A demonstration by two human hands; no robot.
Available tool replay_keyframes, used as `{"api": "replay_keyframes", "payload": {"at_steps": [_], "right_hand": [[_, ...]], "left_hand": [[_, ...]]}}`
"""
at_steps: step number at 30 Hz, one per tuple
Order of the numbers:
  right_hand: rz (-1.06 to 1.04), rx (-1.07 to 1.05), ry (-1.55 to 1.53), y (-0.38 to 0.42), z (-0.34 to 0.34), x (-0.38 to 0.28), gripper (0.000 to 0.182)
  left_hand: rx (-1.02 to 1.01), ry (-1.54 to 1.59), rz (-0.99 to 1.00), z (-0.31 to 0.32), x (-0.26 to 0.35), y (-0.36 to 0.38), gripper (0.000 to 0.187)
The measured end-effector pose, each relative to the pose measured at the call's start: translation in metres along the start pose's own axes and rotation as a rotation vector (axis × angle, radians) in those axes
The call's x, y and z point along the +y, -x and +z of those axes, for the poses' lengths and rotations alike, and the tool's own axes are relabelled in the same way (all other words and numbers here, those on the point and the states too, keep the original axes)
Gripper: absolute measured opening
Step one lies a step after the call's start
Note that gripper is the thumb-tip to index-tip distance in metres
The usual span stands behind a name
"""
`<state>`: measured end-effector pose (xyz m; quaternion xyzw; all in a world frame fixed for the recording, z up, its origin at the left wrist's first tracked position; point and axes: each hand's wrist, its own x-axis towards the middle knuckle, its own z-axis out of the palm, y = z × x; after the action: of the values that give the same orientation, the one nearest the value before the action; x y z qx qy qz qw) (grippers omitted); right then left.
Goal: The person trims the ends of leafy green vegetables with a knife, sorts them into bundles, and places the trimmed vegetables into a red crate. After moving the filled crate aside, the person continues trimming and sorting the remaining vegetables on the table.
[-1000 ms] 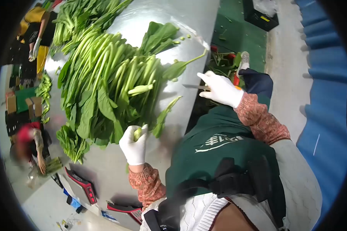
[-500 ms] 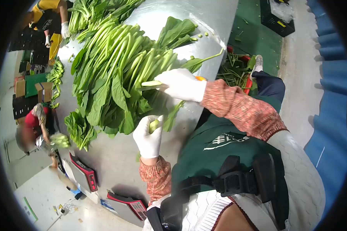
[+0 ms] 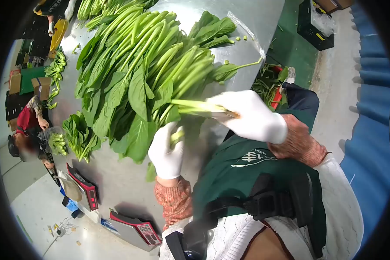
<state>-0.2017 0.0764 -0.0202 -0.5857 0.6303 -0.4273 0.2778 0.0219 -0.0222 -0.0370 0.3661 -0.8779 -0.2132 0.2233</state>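
Note:
My left hand, in a white glove, is closed around a leafy green stalk, whose pale cut end shows between thumb and fingers. My right hand, also gloved and slightly blurred, is closed on a small knife, mostly hidden by the fingers. A pale green stem reaches from the pile to the right fingertips and appears pinched against the blade. Beyond both hands lies a large pile of leafy greens, stems pointing toward the right hand.
The metal table carries a smaller bunch of greens and two red-edged scales. Trimmings fill a red container beside the table. A black crate stands on the floor. Co-workers are across the table.
My right hand has moved down and right, away from the pile, and a longer stem shows at its fingertips. My left hand stays nearly in place. The view has shifted slightly.

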Motion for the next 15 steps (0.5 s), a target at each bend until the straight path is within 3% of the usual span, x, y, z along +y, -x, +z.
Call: {"api": "replay_keyframes", "payload": {"at_steps": [2, 4, 8, 11, 12, 13, 14, 15], "right_hand": [[-0.012, 0.033, 0.043, 0.018, -0.020, -0.002, 0.031], [0.168, -0.037, -0.012, 0.029, -0.044, -0.011, 0.021], [0.259, -0.039, -0.053, 0.050, -0.087, -0.032, 0.016], [0.338, -0.036, -0.127, 0.052, -0.099, -0.024, 0.015], [0.492, -0.013, -0.269, 0.048, -0.090, -0.014, 0.017], [0.510, -0.024, -0.187, 0.040, -0.076, 0.010, 0.019], [0.526, -0.036, -0.106, 0.036, -0.066, 0.030, 0.022], [0.565, -0.042, -0.262, 0.035, -0.059, 0.035, 0.022]], "left_hand": [[-0.003, 0.106, -0.214, -0.013, 0.000, 0.002, 0.020], [0.067, 0.270, -0.278, -0.018, -0.009, 0.007, 0.019], [0.119, 0.443, -0.361, -0.020, -0.003, -0.006, 0.019], [0.027, 0.349, -0.402, -0.015, -0.009, -0.010, 0.021], [0.009, 0.323, -0.406, -0.009, -0.013, -0.010, 0.021], [0.023, 0.301, -0.436, -0.002, -0.024, -0.004, 0.022], [0.020, 0.165, -0.330, -0.002, -0.026, -0.006, 0.023], [0.027, 0.092, -0.256, -0.003, -0.029, -0.005, 0.023]]}}
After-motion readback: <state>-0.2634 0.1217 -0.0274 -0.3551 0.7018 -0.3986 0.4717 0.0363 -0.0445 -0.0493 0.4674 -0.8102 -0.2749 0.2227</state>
